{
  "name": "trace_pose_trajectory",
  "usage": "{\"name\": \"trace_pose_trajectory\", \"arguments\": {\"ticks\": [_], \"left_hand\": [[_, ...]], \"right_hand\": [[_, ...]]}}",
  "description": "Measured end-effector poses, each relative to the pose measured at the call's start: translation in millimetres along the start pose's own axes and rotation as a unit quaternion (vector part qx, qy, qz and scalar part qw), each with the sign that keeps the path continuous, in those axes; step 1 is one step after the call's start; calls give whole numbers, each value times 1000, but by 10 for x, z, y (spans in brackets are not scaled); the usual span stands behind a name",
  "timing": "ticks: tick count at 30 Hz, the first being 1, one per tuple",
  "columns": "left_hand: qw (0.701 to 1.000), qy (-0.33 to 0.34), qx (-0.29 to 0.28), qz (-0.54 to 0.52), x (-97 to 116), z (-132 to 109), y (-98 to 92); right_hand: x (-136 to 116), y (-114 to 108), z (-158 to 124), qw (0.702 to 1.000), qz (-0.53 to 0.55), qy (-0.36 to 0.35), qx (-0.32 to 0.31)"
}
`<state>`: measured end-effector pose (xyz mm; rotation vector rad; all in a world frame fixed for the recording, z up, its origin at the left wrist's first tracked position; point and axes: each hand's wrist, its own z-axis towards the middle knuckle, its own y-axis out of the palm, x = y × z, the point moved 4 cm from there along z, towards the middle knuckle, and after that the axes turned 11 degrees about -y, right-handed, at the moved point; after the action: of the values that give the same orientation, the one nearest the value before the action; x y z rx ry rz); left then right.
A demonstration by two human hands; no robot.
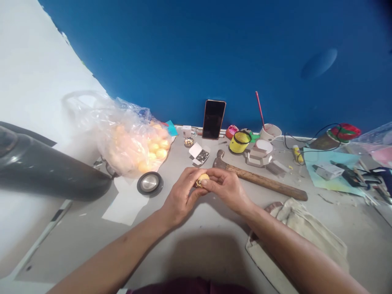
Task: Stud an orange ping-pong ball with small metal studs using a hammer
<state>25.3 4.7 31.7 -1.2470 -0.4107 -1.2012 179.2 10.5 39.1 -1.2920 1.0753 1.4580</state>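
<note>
A small yellow ball (202,178) with dark or metallic spots on its side is held over the table's middle. My left hand (183,191) has its fingers curled around the ball's left side. From the right, my right hand (227,188) presses its thumb and fingertips to the same ball. The fingers hide much of it. Just beyond the hands stands an open small white box (200,155) of tiny metal pieces. A wooden-handled hammer (266,179) lies right of my right hand. Left of my left hand sits a round black-rimmed dish (150,183) with a metal centre.
A clear plastic bag (128,143) of yellow-orange balls stands at the left, near a dark cylinder (52,167). Against the blue wall lean a phone (214,119), a yellow cup (239,143) and a white cup (270,132). Beige cloth (306,228) lies under my right forearm.
</note>
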Motion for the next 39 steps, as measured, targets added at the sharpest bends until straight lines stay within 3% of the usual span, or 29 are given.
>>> {"name": "trace_pose_trajectory", "arguments": {"ticks": [8, 19, 27, 39], "left_hand": [[994, 56, -18, 93, 24, -6, 10], [999, 24, -5, 35, -4, 19, -24], [992, 83, 6, 94, 15, -9, -8], [999, 16, -6, 34, 31, 20, -10]], "right_hand": [[33, -8, 4, 1000, 12, 18, 5], [120, -50, 34, 993, 108, 30, -43], [49, -60, 27, 997, 64, 45, -16], [65, -59, 14, 996, 69, 37, -47]]}}
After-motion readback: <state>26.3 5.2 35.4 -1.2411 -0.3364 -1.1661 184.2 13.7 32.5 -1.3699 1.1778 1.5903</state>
